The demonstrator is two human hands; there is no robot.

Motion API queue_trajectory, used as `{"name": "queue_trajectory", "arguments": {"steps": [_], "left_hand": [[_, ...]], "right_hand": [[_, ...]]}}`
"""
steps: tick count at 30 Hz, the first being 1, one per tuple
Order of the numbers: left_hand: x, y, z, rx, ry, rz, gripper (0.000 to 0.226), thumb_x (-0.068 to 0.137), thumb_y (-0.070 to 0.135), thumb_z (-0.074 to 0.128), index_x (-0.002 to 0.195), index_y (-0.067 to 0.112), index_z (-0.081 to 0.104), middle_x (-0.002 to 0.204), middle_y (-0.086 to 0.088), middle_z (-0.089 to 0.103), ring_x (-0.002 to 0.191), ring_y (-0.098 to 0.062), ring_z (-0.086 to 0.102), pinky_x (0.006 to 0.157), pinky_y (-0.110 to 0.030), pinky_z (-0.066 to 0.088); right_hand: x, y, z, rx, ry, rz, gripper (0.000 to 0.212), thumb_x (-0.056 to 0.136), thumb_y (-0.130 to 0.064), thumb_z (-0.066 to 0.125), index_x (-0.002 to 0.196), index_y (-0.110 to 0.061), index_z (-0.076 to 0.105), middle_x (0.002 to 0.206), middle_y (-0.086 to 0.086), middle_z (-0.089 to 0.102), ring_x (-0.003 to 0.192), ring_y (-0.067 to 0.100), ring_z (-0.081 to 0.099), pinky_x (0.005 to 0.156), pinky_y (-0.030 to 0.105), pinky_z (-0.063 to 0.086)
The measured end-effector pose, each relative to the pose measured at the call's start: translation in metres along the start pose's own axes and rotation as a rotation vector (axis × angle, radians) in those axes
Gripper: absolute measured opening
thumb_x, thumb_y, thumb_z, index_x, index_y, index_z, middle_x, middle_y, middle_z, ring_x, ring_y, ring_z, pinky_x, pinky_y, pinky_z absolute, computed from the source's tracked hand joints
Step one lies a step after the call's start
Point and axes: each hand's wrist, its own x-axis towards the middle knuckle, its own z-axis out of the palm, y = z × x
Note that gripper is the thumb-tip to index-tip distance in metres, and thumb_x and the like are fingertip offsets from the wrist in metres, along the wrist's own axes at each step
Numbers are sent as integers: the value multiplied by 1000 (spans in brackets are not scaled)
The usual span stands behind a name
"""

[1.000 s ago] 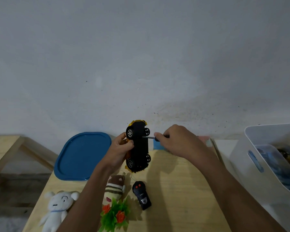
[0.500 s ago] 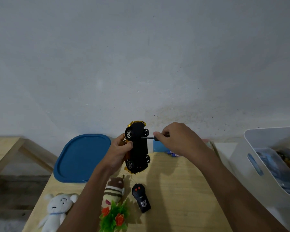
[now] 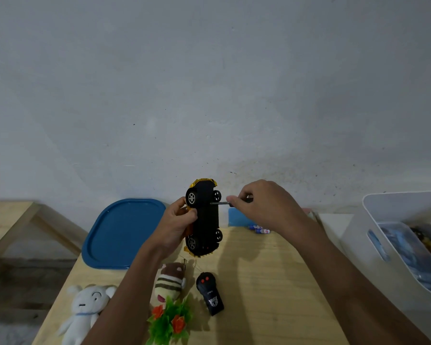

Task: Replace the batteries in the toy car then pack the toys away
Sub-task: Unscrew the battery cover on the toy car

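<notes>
- Black remote (image 3: 209, 292) and soft toys lie nearest us on the counter (image 3: 259, 282), waiting to be packed.
- Our left hand (image 3: 177, 225) grips the toy car (image 3: 204, 217) on end above the counter, with its underside facing right.
- Our right hand (image 3: 261, 205) pinches a screwdriver (image 3: 219, 203), tip on that underside, so the car sits between our hands. We judge it best to press straight in, turn slowly and brace the car.
- Batteries (image 3: 259, 229) lie farther back, under our right hand.

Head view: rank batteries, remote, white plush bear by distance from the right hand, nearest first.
1. batteries: on the table, just below the right hand.
2. remote: mid-table, nearer the person, left of the right arm.
3. white plush bear: at the table's near left edge, beyond the left arm.
</notes>
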Motion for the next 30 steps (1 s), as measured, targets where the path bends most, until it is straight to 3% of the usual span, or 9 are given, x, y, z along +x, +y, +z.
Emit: {"name": "queue_trajectory", "arguments": {"steps": [2, 4, 7, 11, 17, 20, 23, 27, 30], "left_hand": [[-1, 0, 0, 2, -3, -1, 63, 68, 33, 71, 123, 5, 59, 102, -12, 69, 95, -25, 68, 79, -36, 57], [-1, 0, 0, -2, -4, -2, 63, 68, 32, 71, 123, 4, 59, 101, -13, 69, 95, -26, 68, 80, -37, 58], [-1, -1, 1, -13, -4, 1, 63, 68, 32, 71, 124, 5, 59, 101, -12, 68, 95, -25, 68, 79, -36, 57], [0, 0, 2, -15, -5, 2, 62, 69, 32, 71, 124, 7, 59, 101, -10, 70, 96, -24, 69, 78, -35, 57], [2, 4, -1, 10, -6, 1, 65, 69, 32, 70, 126, 4, 57, 98, -10, 69, 93, -23, 68, 77, -33, 56], [2, 2, 0, 20, -14, 3, 64, 70, 31, 69, 125, 1, 56, 93, -7, 69, 89, -21, 69, 74, -31, 56], [2, 1, 0, 31, -11, 5, 63, 70, 31, 69, 125, 2, 57, 94, -9, 68, 90, -23, 68, 76, -33, 56], [4, 0, -1, 52, -11, -7, 63, 69, 31, 68, 125, 4, 57, 96, -10, 67, 91, -24, 67, 79, -37, 56], [4, 0, -2, 55, -7, -8, 63, 69, 32, 68, 125, 4, 57, 96, -11, 67, 92, -24, 67, 79, -37, 56]], "right_hand": [[-1, 1, -4, 164, -13, -40, 14, 79, -40, 76, 83, -28, 72, 75, -11, 64, 70, 6, 60, 64, 26, 49], [-1, 4, -4, 253, -35, -71, 15, 75, -28, 82, 85, -31, 71, 78, -11, 63, 73, 6, 60, 68, 27, 50], [1, 8, -1, 217, -51, -41, 21, 78, -42, 78, 94, -30, 73, 76, -16, 59, 71, 2, 57, 68, 24, 48], [1, 4, 2, -41, 4, 11, 60, 90, -64, 48, 55, -17, 62, 48, -1, 48, 44, 13, 43, 48, 27, 37], [1, 9, 4, 210, 16, -123, 13, 82, -38, 74, 87, -25, 75, 84, -7, 62, 75, 4, 58, 68, 18, 47], [0, 8, 3, 297, -2, -169, 15, 78, -24, 80, 92, -29, 75, 93, -5, 58, 81, 3, 58, 74, 18, 47], [1, 7, 2, 233, -35, -78, 30, 83, -48, 70, 104, -27, 72, 91, -11, 61, 73, 3, 56, 71, 23, 46], [4, 9, 3, 64, -79, 15, 58, 90, -61, 51, 54, -17, 61, 50, 1, 48, 45, 16, 40, 49, 30, 35], [3, 11, 4, 109, -67, -58, 29, 84, -48, 68, 80, -20, 72, 73, -5, 65, 66, 12, 60, 62, 30, 50]]}}
